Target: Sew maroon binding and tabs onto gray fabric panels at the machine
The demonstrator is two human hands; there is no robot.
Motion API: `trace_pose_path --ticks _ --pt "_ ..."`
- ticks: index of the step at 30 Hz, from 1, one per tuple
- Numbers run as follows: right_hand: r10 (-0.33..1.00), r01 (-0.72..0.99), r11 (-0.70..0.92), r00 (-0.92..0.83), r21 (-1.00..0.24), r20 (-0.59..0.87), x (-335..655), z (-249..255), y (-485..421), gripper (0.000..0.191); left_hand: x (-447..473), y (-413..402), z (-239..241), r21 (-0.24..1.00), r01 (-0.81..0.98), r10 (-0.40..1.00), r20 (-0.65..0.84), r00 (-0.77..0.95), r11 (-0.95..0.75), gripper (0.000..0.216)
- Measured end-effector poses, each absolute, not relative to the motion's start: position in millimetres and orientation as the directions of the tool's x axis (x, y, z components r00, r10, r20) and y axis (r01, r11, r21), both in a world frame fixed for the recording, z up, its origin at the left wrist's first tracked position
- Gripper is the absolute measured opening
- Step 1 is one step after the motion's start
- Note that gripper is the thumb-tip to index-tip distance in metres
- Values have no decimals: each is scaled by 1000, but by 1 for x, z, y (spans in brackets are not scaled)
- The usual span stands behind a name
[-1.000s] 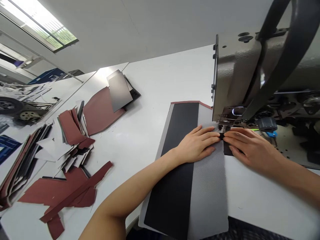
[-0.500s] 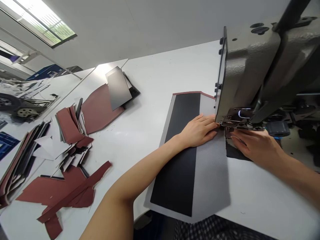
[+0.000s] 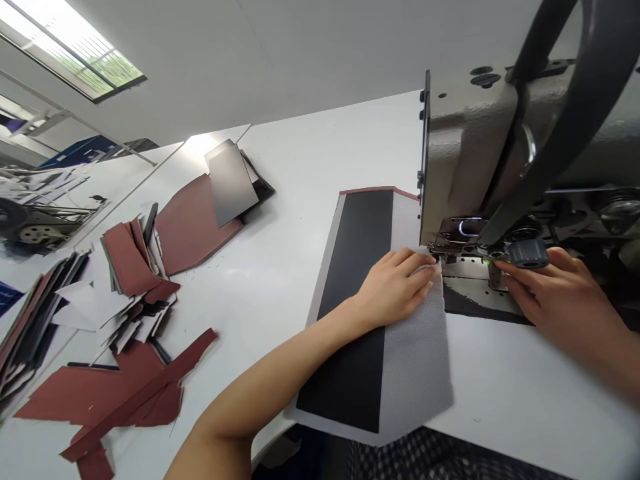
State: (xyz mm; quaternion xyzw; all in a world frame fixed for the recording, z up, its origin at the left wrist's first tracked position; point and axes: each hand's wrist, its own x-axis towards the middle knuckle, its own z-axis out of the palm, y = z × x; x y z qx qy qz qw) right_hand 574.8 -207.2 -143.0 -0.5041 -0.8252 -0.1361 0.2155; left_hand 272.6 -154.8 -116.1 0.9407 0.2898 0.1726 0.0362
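Note:
My left hand (image 3: pixel 400 285) presses down on a grey mesh-textured panel (image 3: pixel 417 367), fingertips at its right edge by the presser foot. The fingers lie fairly flat and slightly bent. The panel bears a wide black strip (image 3: pixel 350 373) and has a thin reddish-brown edge at the far end. My right hand (image 3: pixel 565 287) is at the sewing machine (image 3: pixel 475 140), beneath a dark round knob (image 3: pixel 529 254). Its thumb and index finger close near a small metal part (image 3: pixel 495 277) beside the needle plate (image 3: pixel 467 268); whether they grip it is unclear.
On the white table (image 3: pixel 270 280) to the left lie reddish-brown cut pieces (image 3: pixel 110 387) and stacked offcuts (image 3: pixel 133 257). A grey plate (image 3: pixel 231 183) rests on a larger brown piece (image 3: pixel 183 223). Another machine (image 3: pixel 37 223) stands at the far left.
My right hand has moved right, away from the presser foot, uncovering the needle plate. My left hand stays on the panel, its fingers a little more bent. The view has shifted slightly.

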Motion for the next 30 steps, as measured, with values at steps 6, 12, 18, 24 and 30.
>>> trace_pose_path --ticks 6,12,18,24,30 --pt "731 849 522 -397 -79 555 573 -142 -222 28 287 -171 -117 170 490 515 395 761 -855 31" --pt "711 758 621 -439 -198 549 564 -137 -224 29 340 -161 -125 67 455 455 270 849 -888 32" --pt "719 697 636 -379 -332 582 564 -123 -229 33 310 -175 -115 547 481 701 316 639 -685 21" --pt "687 686 672 -436 -280 582 558 -131 -225 32 272 -182 -126 543 751 926 199 320 -376 23" --pt "658 662 712 -510 -236 554 556 -136 -229 34 265 -177 -131 230 568 613 307 728 -790 28"
